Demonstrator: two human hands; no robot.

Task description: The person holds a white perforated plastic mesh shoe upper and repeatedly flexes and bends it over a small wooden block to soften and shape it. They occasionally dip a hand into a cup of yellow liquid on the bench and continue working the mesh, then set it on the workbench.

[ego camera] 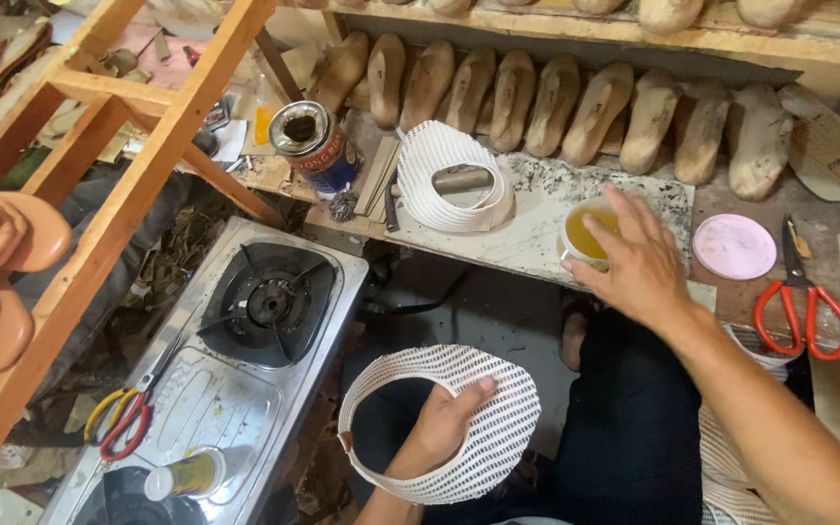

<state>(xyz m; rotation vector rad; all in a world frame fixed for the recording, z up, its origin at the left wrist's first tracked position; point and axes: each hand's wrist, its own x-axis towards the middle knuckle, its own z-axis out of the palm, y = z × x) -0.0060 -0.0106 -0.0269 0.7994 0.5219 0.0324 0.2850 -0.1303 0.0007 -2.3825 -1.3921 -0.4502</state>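
1. Left hand (442, 425): fingers curled inside a white perforated band (483, 428), thumb on top, pinching it; the band is held low over the lap.
2. Right hand (634, 262): fingers spread, resting on the rim of a cup (583, 236) of yellow liquid on the bench (537, 228).
3. Second band (449, 175) stands on the bench left of the cup.
4. Pink lid (734, 246) and red scissors (799, 301) lie to the right.
5. Stove (245, 369) at left; tin (313, 144) behind it.

White perforated strip (483, 428): curved into an open loop, held low in the frame's centre. Small cup of yellow liquid (587, 236): upright on the table, right of centre, partly covered by fingers.
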